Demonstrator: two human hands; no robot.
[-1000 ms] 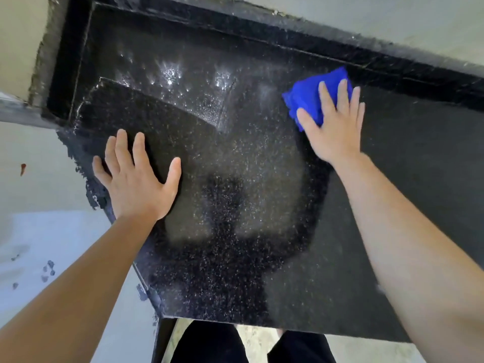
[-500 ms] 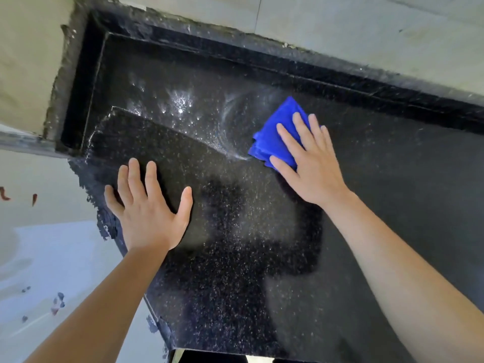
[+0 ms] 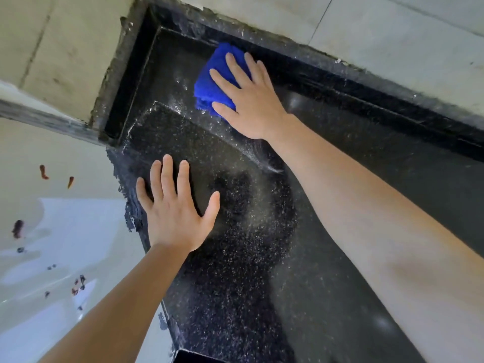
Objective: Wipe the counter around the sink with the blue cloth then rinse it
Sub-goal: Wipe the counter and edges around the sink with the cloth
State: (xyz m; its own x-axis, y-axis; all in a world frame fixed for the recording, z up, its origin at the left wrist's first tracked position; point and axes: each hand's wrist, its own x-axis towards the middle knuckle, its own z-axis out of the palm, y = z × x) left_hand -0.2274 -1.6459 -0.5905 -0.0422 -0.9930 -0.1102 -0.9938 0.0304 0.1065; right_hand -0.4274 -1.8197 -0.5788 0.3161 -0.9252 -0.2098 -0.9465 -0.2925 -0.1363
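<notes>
Person, 2 arms: left forearm (image 3: 117, 310) bare; right forearm (image 3: 366, 218) bare; left hand (image 3: 175, 216) and right hand (image 3: 251, 106) bare, 5 fingers each.

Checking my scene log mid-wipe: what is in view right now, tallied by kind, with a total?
Hands: 2 (left hand, right hand)
Blue cloth: 1
Black speckled counter: 1
Total: 4

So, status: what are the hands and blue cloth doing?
Right hand flat, pressing folded blue cloth onto black speckled stone counter. Left hand flat on counter. Nothing blocking.
</notes>
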